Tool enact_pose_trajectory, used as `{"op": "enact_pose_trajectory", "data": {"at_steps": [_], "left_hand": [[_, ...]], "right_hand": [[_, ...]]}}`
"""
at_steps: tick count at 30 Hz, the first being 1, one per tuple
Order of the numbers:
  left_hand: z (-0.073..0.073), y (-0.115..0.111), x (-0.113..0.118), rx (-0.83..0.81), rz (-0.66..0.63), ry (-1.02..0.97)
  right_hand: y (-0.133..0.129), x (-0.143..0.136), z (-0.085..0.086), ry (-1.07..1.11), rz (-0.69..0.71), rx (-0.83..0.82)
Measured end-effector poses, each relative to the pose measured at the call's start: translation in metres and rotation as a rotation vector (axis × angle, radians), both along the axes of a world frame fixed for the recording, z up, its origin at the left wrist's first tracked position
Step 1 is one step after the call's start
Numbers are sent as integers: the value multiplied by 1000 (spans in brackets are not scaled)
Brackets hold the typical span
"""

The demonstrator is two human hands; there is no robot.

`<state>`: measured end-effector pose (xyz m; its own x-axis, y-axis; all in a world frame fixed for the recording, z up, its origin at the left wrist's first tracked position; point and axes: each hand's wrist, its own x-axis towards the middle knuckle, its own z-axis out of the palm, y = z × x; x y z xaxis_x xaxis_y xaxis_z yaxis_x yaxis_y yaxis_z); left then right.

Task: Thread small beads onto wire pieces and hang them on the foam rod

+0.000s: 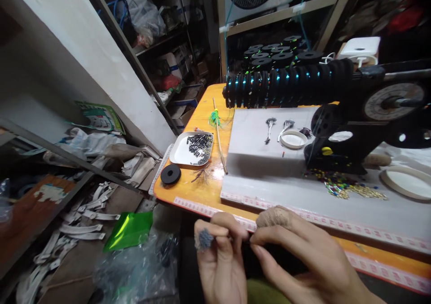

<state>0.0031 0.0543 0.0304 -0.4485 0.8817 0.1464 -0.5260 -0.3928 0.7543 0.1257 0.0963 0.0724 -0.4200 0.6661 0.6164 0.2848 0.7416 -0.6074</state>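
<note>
Near the table's front edge, my left hand [220, 254] is closed around a small bundle with a blue-grey tufted head [205, 239], which pokes out between thumb and fingers. The rest of that bundle is hidden in the hand. Just to its right, my right hand [299, 250] has thumb and fingertips pinched together; anything between them is too small to make out. A tan wrap covers one of its fingers. Two similar grey-headed bundles, one upright in view [270, 126] and one slanted [287, 126], lie on the grey board [256, 174].
On the orange table [198, 191] are a white tray [178, 153] of small dark tubes, a black spool [170, 174] and a thin stick [220, 147]. A black machine [357, 138] carrying a row of spools stands right, near colourful beads [336, 187] and shallow round dishes [404, 182].
</note>
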Motion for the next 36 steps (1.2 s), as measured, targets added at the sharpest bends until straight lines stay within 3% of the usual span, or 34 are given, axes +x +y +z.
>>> {"op": "enact_pose_trajectory", "data": {"at_steps": [2, 5, 14, 20, 24, 29, 31, 33, 35, 36], "left_hand": [[7, 5, -6, 37, -76, -148], [21, 13, -15, 36, -105, -217], [69, 40, -26, 186, -190, -292], [81, 46, -26, 236, -188, -213], [83, 44, -23, 274, -181, -269], [87, 40, -32, 300, -73, -300], [90, 43, -48, 337, 81, -209], [91, 52, -70, 378, 292, 45], [88, 68, -93, 225, 423, 545], [85, 78, -103, 35, 398, 902]], "right_hand": [[1, -4, -1, -15, -64, 127], [5, -10, 0, -9, -90, 253], [12, -20, 13, -22, -149, 345], [15, -22, 24, 18, -157, 311], [14, -24, 23, 24, -171, 280], [13, -21, 21, 25, -201, 320], [13, -14, 21, 13, -210, 313], [13, -5, 22, -41, -212, 293], [12, 2, 22, -78, -185, 276], [11, 4, 23, -78, -156, 256]]}}
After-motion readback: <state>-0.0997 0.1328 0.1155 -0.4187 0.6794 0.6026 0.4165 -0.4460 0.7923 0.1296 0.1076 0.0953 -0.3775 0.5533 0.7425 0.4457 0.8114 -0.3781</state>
